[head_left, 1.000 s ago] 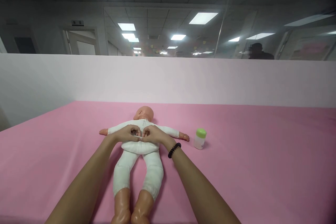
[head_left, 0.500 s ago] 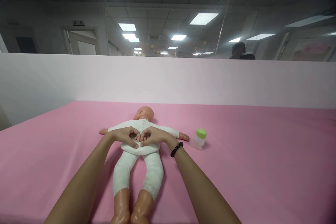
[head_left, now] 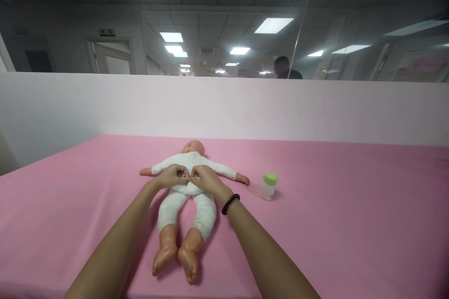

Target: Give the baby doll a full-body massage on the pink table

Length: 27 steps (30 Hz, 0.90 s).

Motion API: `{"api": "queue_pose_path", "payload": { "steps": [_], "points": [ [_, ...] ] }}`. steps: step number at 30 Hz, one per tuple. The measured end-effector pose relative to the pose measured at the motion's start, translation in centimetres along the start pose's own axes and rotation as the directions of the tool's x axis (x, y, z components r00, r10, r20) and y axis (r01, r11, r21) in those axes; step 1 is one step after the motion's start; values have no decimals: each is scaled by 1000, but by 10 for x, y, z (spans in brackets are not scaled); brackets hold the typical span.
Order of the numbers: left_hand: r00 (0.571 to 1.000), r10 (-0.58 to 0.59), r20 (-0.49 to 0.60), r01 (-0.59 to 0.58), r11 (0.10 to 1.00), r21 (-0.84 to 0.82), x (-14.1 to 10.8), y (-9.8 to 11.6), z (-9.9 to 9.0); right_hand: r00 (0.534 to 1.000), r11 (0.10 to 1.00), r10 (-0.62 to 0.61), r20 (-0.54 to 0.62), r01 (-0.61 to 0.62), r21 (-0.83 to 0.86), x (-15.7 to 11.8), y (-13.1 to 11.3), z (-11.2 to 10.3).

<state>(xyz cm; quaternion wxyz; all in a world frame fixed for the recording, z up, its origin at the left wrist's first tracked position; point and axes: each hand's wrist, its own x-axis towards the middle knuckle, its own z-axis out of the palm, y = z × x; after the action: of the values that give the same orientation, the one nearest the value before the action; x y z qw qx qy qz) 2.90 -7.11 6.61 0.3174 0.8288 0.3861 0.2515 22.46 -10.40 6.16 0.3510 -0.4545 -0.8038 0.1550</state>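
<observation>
Both feet of the plastic-headed, soft-bodied baby doll (head_left: 185, 188) now show whole, since the doll lies further up the pink sheet (head_left: 315, 233) than half a second ago, and the two hands have drawn closer together over its chest. The doll rests on its back in the middle of the sheet, arms spread and legs pointing toward the wearer. The left hand (head_left: 171, 176) and right hand (head_left: 206, 180) both bear on the front of its white cloth suit (head_left: 185, 161), their fingertips (head_left: 190, 180) meeting at the centre in a closed pinch, apparently on the fabric, though the small fastening there is too fine to make out. A dark beaded bracelet (head_left: 230, 203) circles the right wrist. Just beyond the doll's outstretched hand stands a small white bottle with a green cap (head_left: 268, 186), upright. A hard tug could drag the light doll across the slick sheet, thin cloth might slip from the fingertips, and a wide right-arm swing could topple the bottle.
</observation>
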Motion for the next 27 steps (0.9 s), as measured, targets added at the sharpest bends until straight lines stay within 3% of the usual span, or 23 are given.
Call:
{"api": "queue_pose_path", "payload": {
  "steps": [3,5,9,11,17,23,27],
  "points": [
    [997,52,-58,-53,998,-23,2,-2,0,1000,999,-14,-27,15,48,1,1,-7],
    [996,83,-37,-85,996,-30,0,0,-1,1000,994,-24,16,23,108,0,-1,-13],
    [995,79,67,-80,997,7,-6,5,-3,971,980,-22,236,-27,198,-5,-5,-19],
    [993,75,90,-78,997,24,-7,6,-2,957,981,7,289,-62,184,-7,-5,-17],
    [993,80,93,-80,997,2,-5,5,0,965,990,14,261,-51,133,-5,-3,-12],
    [986,17,165,-17,1000,-5,-9,5,-10,920,961,-17,391,-93,260,-4,3,-29],
    [983,12,182,-7,1000,-30,-7,-1,-10,919,971,-31,394,-67,232,-6,2,-27]
  ]
}}
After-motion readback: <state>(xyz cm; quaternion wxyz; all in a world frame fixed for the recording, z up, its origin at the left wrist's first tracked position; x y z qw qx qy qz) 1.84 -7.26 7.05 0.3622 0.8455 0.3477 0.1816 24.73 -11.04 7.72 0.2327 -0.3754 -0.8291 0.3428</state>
